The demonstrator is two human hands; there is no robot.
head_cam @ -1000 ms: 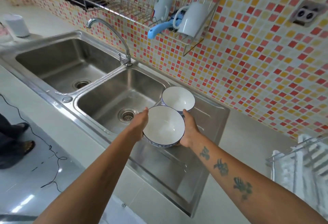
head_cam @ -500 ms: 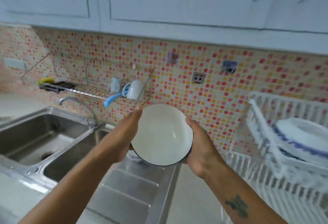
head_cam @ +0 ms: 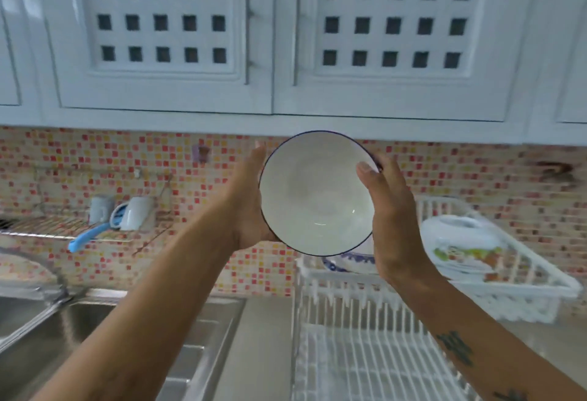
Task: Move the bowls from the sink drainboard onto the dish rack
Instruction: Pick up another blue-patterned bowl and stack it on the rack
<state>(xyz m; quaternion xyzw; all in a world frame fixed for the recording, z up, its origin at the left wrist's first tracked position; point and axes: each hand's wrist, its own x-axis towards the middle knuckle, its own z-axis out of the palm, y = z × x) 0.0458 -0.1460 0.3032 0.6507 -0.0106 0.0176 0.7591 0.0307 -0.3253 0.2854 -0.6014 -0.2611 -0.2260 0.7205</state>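
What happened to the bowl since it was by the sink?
Both hands lifted the bowl off the drainboard and carried it up and to the right, above the white dish rack. The left hand and right hand kept the same hold on its sides. The mugs on the wall shelf stayed put.

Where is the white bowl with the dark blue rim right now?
The white bowl is in mid-air at the centre of the head view, held between the left hand and right hand, above the white dish rack, tilted toward the camera.
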